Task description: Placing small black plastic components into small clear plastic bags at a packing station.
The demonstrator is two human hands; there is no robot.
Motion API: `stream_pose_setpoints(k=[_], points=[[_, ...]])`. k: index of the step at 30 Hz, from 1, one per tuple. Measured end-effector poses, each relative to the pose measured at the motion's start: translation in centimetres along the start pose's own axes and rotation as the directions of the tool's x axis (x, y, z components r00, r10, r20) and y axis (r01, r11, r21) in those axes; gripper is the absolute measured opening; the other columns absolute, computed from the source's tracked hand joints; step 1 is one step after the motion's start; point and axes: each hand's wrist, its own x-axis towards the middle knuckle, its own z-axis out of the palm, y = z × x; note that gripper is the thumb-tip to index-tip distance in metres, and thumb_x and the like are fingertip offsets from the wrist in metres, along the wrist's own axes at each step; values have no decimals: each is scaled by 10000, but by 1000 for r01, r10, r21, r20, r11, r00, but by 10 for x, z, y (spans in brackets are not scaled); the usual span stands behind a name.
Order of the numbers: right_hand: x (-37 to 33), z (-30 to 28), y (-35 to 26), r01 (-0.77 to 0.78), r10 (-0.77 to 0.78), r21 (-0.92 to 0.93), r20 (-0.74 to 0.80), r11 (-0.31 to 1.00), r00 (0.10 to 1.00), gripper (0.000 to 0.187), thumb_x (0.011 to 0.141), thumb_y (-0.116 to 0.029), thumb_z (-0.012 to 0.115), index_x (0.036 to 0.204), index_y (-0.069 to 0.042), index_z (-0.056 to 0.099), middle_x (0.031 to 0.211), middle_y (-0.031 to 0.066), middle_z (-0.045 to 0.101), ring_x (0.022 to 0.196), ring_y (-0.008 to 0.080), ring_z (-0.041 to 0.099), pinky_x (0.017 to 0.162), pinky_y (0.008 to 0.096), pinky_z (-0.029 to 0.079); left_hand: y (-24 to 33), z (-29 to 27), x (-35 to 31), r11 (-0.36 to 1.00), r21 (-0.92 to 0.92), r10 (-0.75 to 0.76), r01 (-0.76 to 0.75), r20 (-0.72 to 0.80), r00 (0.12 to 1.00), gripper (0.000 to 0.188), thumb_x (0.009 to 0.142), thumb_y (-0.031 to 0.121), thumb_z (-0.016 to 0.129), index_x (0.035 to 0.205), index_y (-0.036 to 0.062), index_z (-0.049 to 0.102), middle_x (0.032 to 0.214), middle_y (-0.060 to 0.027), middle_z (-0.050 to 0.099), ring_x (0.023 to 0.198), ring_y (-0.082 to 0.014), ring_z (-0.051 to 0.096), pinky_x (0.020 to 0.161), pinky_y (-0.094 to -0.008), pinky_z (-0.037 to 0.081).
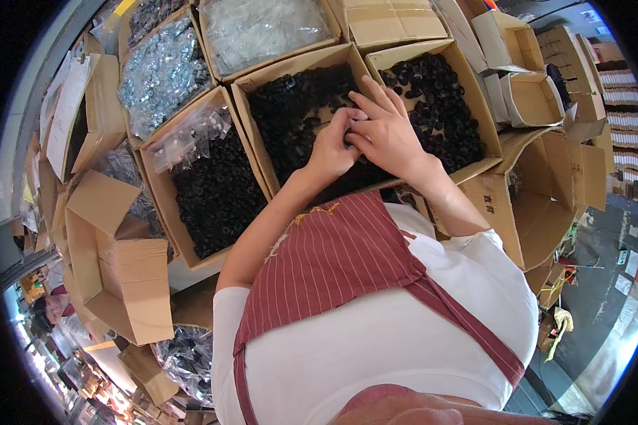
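Observation:
My left hand and my right hand meet over an open cardboard box of loose black parts. Between their fingertips is a small dark part, mostly covered by the fingers. The left fingers are curled in a pinch around it. On the right hand, thumb and index finger close on the same piece while the other fingers stretch forward. Its exact kind cannot be made out. Just right of my hands stands another box with round black pieces.
To the left, a box holds small black rings and clear bags. Behind are silvery parts in plastic and a box of translucent bags. Open cartons flank me left and right.

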Motion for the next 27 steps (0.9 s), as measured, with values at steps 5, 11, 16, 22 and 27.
stream_pose_setpoints(k=[5, 11, 16, 22, 27], points=[[8, 7, -9, -71, 69, -73, -29, 995, 997, 189, 782, -214, 681, 846, -50, 750, 1303, 156, 600, 1402, 395, 364, 1160, 515, 262, 2, 0, -1, 997, -44, -65, 61, -96, 993, 564, 737, -70, 606, 1277, 33, 481, 1099, -151, 669, 1019, -215, 651, 849, -318, 508], [8, 8, 1, -123, 124, 159, 7, 980, 992, 165, 763, -168, 703, 838, -22, 712, 1258, 173, 633, 1374, 426, 398, 1140, 517, 302, -3, 2, 0, 999, 29, 37, -35, -94, 995, 515, 769, -45, 658, 1247, 27, 482, 983, -142, 686, 915, -276, 685, 798, -356, 522], [-1, -31, 19, -278, 408, 480, -191, 832, 893, 173, 789, -79, 698, 945, -12, 665, 1122, 168, 678, 1175, 356, 578, 1003, 451, 448, 5, -4, 3, 982, -175, -80, 64, -83, 993, 534, 834, -1, 706, 1308, 11, 461, 1002, -90, 638, 947, -174, 623, 861, -307, 496], [-19, -33, 35, -320, 332, 662, 113, 678, 937, 546, 741, -64, 692, 1273, -16, 576, 1254, 181, 610, 1183, 320, 585, 1026, 401, 442, 21, -7, 4, 894, -429, -124, 131, 44, 991, 519, 839, 4, 707, 1308, 3, 484, 974, -63, 617, 953, -157, 605, 872, -298, 473], [-14, -15, 11, -520, 67, 840, 516, 153, 854, 517, 842, -60, 742, 1306, -6, 520, 1115, 33, 617, 1040, 104, 551, 919, 288, 458, 43, -25, 6, 606, -783, -50, 141, 140, 989, 498, 882, 23, 612, 1358, -17, 473, 1025, -99, 630, 1017, -209, 611, 957, -330, 449]])
